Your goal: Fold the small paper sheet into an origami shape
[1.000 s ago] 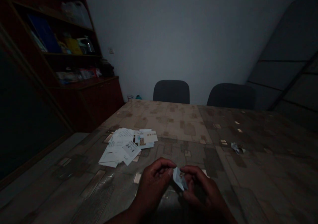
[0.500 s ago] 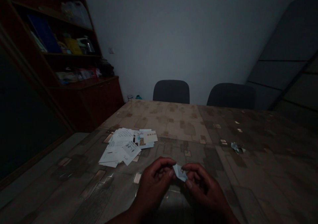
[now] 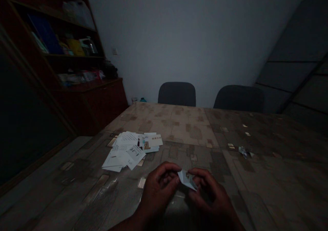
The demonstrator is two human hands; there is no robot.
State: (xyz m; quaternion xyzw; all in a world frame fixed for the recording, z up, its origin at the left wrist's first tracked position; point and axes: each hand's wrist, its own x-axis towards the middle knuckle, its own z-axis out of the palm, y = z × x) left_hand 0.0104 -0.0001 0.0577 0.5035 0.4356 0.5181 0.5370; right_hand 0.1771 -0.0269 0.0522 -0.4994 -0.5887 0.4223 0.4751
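Between my hands, above the near part of the table, is a small folded piece of white paper [image 3: 187,180]. My left hand [image 3: 162,184] pinches its left end between thumb and forefinger. At the other end, my right hand [image 3: 208,190] has its forefinger along the upper edge and its thumb lower down, closed on the paper. A pile of white printed cards [image 3: 125,152] lies spread to the left, beyond my left hand. Off to the right rests a small crumpled or folded paper piece [image 3: 245,152], its exact shape too dim to make out.
The table [image 3: 176,121] has a patterned cover. Two dark chairs [image 3: 176,93] stand at its far side by the wall. A wooden shelf cabinet [image 3: 102,97] with a kettle [image 3: 91,46] and several items is at the left. The room is dim.
My right thumb has shifted down and the paper's lower right corner now sticks out further to the right. My left hand has barely moved.
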